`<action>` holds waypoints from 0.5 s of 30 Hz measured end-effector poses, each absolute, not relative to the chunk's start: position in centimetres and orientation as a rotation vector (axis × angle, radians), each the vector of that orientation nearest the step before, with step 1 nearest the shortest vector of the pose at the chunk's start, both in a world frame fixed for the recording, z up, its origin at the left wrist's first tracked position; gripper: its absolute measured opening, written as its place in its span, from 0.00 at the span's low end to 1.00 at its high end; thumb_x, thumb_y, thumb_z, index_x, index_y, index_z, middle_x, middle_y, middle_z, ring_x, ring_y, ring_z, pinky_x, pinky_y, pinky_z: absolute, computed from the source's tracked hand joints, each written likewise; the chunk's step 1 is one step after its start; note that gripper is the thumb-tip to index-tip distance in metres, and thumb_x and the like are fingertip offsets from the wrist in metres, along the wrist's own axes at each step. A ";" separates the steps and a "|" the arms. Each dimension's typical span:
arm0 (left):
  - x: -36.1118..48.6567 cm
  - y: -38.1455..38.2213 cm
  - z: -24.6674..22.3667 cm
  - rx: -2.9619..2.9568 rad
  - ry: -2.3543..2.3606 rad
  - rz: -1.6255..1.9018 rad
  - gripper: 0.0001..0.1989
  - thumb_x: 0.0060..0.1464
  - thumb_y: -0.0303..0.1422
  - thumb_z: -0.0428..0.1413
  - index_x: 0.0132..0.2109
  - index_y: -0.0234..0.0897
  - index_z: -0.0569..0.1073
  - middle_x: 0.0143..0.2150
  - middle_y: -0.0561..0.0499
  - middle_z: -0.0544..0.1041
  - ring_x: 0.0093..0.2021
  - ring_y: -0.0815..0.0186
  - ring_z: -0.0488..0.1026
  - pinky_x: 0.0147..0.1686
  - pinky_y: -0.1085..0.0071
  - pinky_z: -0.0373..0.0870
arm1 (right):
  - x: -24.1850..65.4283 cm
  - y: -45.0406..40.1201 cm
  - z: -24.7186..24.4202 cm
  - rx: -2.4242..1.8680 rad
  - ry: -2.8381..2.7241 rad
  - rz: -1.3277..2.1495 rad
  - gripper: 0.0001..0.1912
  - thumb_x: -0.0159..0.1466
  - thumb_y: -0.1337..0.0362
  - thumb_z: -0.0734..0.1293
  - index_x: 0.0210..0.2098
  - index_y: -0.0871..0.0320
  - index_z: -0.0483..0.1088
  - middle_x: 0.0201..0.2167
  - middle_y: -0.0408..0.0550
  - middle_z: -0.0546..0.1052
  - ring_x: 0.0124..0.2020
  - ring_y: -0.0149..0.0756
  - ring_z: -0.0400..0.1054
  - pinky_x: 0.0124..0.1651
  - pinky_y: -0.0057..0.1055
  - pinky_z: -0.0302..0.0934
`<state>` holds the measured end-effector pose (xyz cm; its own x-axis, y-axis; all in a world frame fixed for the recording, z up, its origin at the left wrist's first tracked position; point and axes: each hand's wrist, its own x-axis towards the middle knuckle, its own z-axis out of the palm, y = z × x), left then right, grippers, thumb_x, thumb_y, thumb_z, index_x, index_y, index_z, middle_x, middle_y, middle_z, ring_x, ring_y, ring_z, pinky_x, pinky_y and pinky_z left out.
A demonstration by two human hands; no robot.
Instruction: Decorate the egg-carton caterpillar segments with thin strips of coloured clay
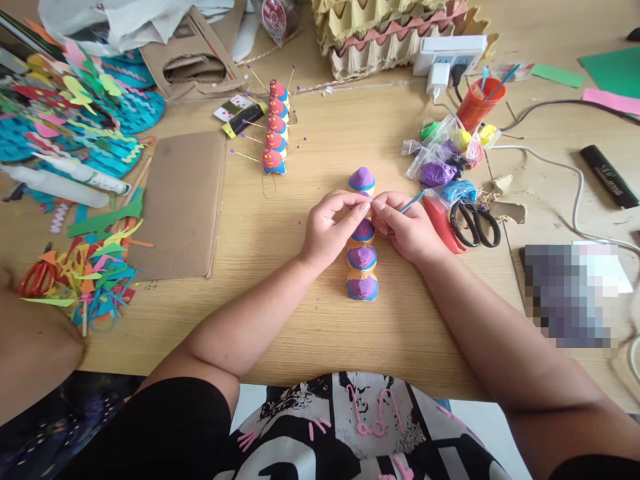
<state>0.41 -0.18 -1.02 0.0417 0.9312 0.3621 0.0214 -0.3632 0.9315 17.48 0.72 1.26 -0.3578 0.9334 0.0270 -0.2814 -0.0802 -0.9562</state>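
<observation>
A strip of egg carton cups (362,259) lies lengthwise before me, its bumps coated in purple and blue clay, some with small red faces. Above its second cup, my left hand (336,223) pinches thumb and forefinger together; whatever is between them is too small to make out. Fingertips touching the left ones, my right hand (407,227) is closed around a thin light-blue clay tool (413,201) that sticks out to the upper right. Farther back stands a similar egg carton caterpillar (275,127) in red and blue, with purple-tipped sticks poking out.
Bagged clay (437,173), black-handled scissors (475,223) and an orange cup (480,103) are to the right. Egg trays (390,40) and a power strip (450,50) stand behind. Cardboard (177,207) and paper scraps (103,273) lie left, near another person's arm (35,353).
</observation>
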 end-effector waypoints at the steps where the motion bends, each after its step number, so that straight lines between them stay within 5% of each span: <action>1: 0.4 -0.2 -1.0 1.523 1.004 1.440 0.13 0.66 0.48 0.64 0.44 0.45 0.84 0.45 0.50 0.84 0.48 0.63 0.82 0.54 0.63 0.81 | 17.5 0.7 1.2 -0.805 -1.224 1.617 0.27 0.60 0.41 0.79 0.28 0.57 0.70 0.18 0.37 0.62 0.21 0.25 0.51 0.25 0.28 0.43; 15: 0.5 -0.2 -0.5 1.548 1.043 1.451 0.17 0.66 0.52 0.62 0.45 0.45 0.84 0.44 0.49 0.86 0.47 0.64 0.83 0.53 0.64 0.80 | 17.6 0.7 1.3 -0.822 -1.205 1.627 0.25 0.60 0.43 0.79 0.30 0.57 0.72 0.18 0.36 0.63 0.21 0.26 0.50 0.25 0.28 0.42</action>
